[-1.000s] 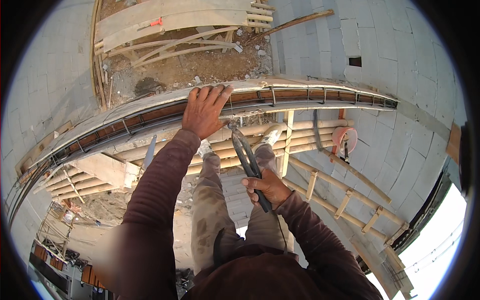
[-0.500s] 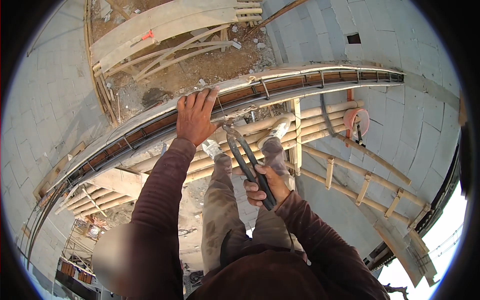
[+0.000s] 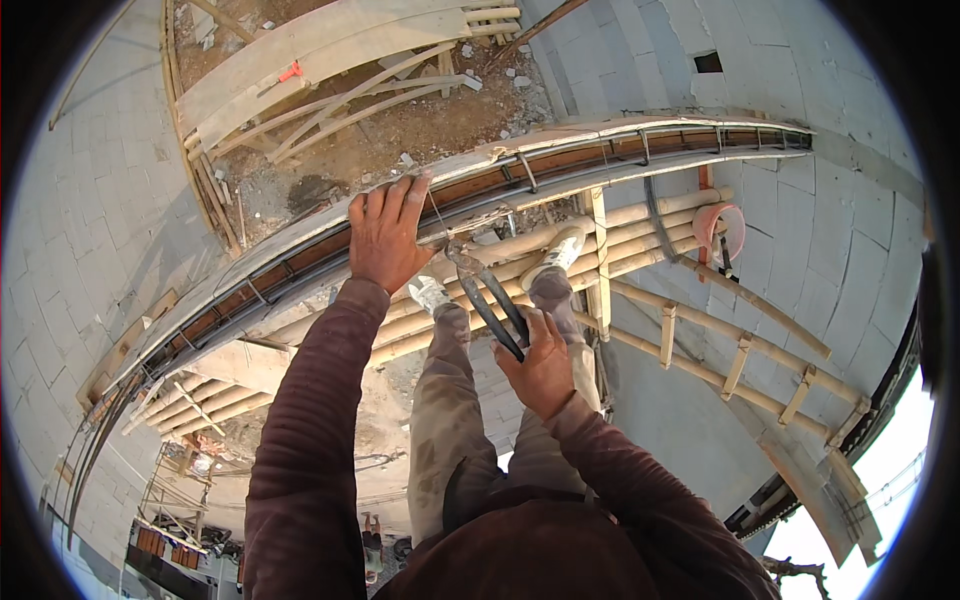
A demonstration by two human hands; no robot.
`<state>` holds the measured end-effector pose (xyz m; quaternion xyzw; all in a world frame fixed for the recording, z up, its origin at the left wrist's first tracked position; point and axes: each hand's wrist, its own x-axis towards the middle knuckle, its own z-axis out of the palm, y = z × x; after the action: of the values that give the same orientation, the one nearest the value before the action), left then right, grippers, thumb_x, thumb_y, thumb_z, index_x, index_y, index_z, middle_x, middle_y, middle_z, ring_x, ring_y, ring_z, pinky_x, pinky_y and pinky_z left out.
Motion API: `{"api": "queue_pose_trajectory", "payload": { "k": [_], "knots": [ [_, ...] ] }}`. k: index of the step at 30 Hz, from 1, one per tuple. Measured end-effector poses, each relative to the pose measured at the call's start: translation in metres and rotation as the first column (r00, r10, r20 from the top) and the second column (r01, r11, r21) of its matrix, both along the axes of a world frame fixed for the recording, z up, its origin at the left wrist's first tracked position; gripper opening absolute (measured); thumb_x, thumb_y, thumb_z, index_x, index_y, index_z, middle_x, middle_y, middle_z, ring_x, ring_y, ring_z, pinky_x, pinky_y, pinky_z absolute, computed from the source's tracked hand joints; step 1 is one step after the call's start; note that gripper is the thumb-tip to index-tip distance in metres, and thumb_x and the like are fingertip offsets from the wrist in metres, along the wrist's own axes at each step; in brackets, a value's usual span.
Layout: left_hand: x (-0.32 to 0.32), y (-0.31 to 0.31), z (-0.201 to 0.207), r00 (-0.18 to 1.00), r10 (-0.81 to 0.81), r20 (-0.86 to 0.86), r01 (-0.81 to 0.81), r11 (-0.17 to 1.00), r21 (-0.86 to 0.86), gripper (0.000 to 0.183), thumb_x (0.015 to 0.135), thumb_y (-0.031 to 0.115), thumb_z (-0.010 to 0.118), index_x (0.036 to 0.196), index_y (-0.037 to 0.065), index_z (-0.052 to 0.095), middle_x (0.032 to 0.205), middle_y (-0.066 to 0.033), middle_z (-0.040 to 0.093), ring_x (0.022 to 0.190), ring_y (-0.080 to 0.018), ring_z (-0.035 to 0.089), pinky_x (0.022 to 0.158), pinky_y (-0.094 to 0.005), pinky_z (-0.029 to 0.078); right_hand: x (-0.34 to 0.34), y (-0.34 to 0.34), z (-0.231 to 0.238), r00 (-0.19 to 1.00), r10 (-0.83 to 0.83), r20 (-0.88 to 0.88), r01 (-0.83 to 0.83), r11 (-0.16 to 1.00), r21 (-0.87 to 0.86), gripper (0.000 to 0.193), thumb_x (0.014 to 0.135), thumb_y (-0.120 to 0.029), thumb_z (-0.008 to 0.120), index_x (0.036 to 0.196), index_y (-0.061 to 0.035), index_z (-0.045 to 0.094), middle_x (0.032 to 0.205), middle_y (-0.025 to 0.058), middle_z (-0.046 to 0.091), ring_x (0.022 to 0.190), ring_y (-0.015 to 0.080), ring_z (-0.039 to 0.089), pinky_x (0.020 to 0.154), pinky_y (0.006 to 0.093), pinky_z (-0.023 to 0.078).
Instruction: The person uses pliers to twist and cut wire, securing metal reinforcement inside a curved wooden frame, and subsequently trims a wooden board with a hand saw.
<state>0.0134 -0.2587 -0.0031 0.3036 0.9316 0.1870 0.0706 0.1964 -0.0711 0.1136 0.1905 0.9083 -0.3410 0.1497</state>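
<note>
At the centre of the frame the right hand (image 3: 543,365) is closed around the handles of the pincers (image 3: 480,285), which stand a little apart; their head points up and left, toward the near edge of the form (image 3: 580,133). The jaws sit just beside the left thumb, and whether they bite on anything is too small to tell. The left hand (image 3: 385,240), left of centre, lies across the form with its fingers reaching the far board's edge; whether it pinches the thin wire (image 3: 435,208) beside it, I cannot tell. The form curves from lower left to upper right, its narrow slot taken up by the rebar (image 3: 528,175). Below it, the shoes (image 3: 560,250) stand on poles (image 3: 650,212), close under the pincers. Open room lies right of the right hand, before the ladder (image 3: 740,365); the bucket (image 3: 735,238) is well apart, at upper right.
</note>
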Motion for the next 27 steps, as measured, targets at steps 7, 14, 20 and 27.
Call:
{"api": "queue_pose_trajectory", "payload": {
  "k": [7, 14, 20, 27],
  "knots": [
    [-0.002, 0.001, 0.0, 1.0, -0.002, 0.007, 0.002, 1.0, 0.021, 0.114, 0.062, 0.044, 0.095, 0.159, 0.014, 0.043, 0.142, -0.0083, 0.055, 0.126, -0.0306, 0.049, 0.111, -0.0512, 0.032, 0.016, 0.002, -0.009, 0.722, 0.002, 0.691, 0.691, 0.043, -0.722, 0.055, 0.105, -0.052, 0.059, 0.127, -0.0014, 0.06, 0.085, 0.0022, 0.062, 0.058, 0.0161, 0.058, 0.059, 0.0327, 0.05],
    [-0.001, 0.0, 0.0, 1.0, -0.008, 0.009, 0.007, 1.0, 0.023, 0.115, 0.062, 0.043, 0.095, 0.159, 0.014, 0.042, 0.141, -0.0084, 0.055, 0.125, -0.0303, 0.049, 0.111, -0.0512, 0.032, 0.001, 0.004, -0.012, 0.785, 0.033, 0.619, 0.396, 0.742, -0.541, 0.062, 0.092, -0.049, 0.079, 0.121, 0.003, 0.06, 0.091, 0.0114, 0.069, 0.07, 0.0196, 0.066, 0.068, 0.0368, 0.055],
    [0.0, 0.0, 0.0, 1.0, 0.003, 0.006, -0.003, 1.0, 0.027, 0.114, 0.062, 0.043, 0.095, 0.159, 0.014, 0.042, 0.141, -0.0075, 0.054, 0.125, -0.0294, 0.048, 0.111, -0.0511, 0.031, 0.008, 0.0, -0.004, 0.908, -0.178, 0.38, 0.342, 0.839, -0.424, 0.067, 0.092, -0.043, 0.075, 0.135, 0.0047, 0.054, 0.098, 0.0204, 0.068, 0.089, 0.0399, 0.066, 0.082, 0.0512, 0.052],
    [-0.001, -0.001, -0.001, 1.0, -0.002, 0.029, 0.001, 1.0, 0.022, 0.113, 0.064, 0.043, 0.095, 0.16, 0.015, 0.042, 0.14, -0.0074, 0.055, 0.125, -0.0287, 0.049, 0.11, -0.0507, 0.031, 0.005, 0.011, -0.003, 0.574, 0.2, 0.794, 0.76, -0.492, -0.426, 0.069, 0.109, -0.061, 0.043, 0.136, 0.0002, 0.058, 0.076, -0.0011, 0.054, 0.053, 0.0086, 0.051, 0.053, 0.0284, 0.045]
  ]
}}
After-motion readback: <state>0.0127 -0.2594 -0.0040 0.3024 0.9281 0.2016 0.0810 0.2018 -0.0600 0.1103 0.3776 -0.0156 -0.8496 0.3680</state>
